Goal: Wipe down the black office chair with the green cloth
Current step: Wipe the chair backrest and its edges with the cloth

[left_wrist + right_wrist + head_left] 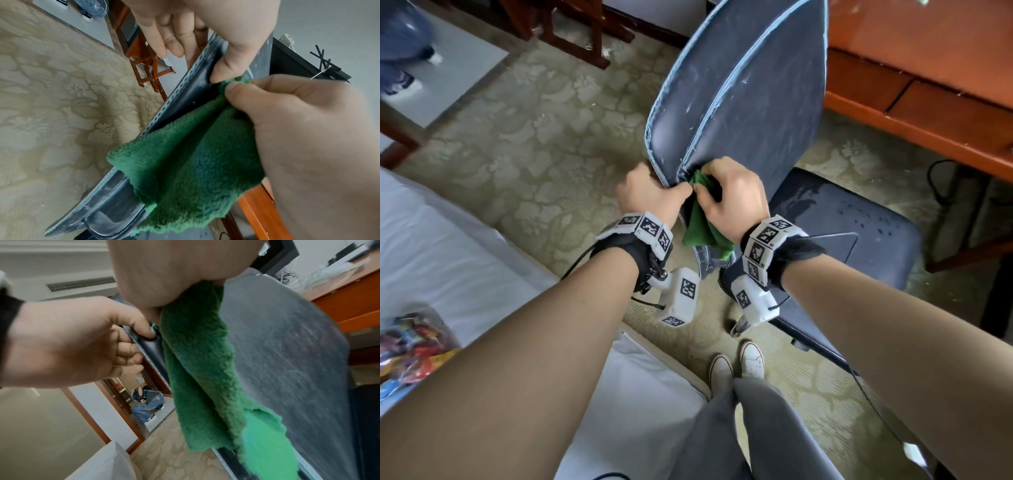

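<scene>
The black office chair's dusty backrest (756,102) leans toward me, with its seat (842,222) lower right. My left hand (654,192) grips the backrest's piped side edge, thumb on the front face and fingers curled behind it. My right hand (729,195) pinches the green cloth (702,233) and holds it against the seam beside the left thumb; the rest of the cloth hangs down. In the left wrist view the left hand (205,35) clamps the chair edge (185,97) above the cloth (185,162). In the right wrist view the cloth (201,369) drapes over the backrest (287,353).
An orange wooden desk (928,85) stands close behind the chair on the right. A white bed (448,257) with a bag of snacks (410,346) is on the left. Patterned carpet (534,137) lies between. A wooden stand (585,34) and a crouching person (148,402) are farther off.
</scene>
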`<action>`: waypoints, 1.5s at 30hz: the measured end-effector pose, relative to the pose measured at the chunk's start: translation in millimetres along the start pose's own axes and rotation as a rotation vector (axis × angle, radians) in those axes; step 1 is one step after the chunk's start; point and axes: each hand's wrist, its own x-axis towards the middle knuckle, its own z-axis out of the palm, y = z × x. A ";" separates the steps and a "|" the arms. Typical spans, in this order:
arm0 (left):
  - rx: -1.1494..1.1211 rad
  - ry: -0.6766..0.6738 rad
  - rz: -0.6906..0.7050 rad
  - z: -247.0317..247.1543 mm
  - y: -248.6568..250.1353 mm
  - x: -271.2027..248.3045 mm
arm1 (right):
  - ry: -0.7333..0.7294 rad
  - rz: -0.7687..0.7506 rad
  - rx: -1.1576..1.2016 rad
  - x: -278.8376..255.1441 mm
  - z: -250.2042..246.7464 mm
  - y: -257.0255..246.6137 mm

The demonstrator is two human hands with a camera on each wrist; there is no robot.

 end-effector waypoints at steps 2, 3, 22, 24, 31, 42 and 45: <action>0.007 0.010 -0.002 -2.2 -1.3 -9.0 | -0.015 0.020 -0.017 -9.3 -0.3 0.7; 0.010 0.015 0.001 -3.0 -2.0 -12.4 | -0.019 0.029 -0.022 -13.0 -1.1 0.3; -0.022 0.080 0.029 6.0 -25.8 -42.4 | 0.026 0.059 0.046 -50.2 6.5 9.1; -0.021 0.076 0.051 9.9 -31.7 -42.9 | 0.077 0.049 0.076 -53.0 9.7 10.1; -0.029 0.121 0.085 13.8 -38.5 -42.3 | 0.075 0.049 0.063 -58.3 22.4 16.3; -0.051 0.104 0.156 11.4 -42.8 -51.7 | 0.177 0.065 0.047 -68.8 32.7 12.5; -0.056 0.101 0.162 11.3 -44.9 -51.0 | 0.110 0.143 -0.007 -90.9 38.4 33.7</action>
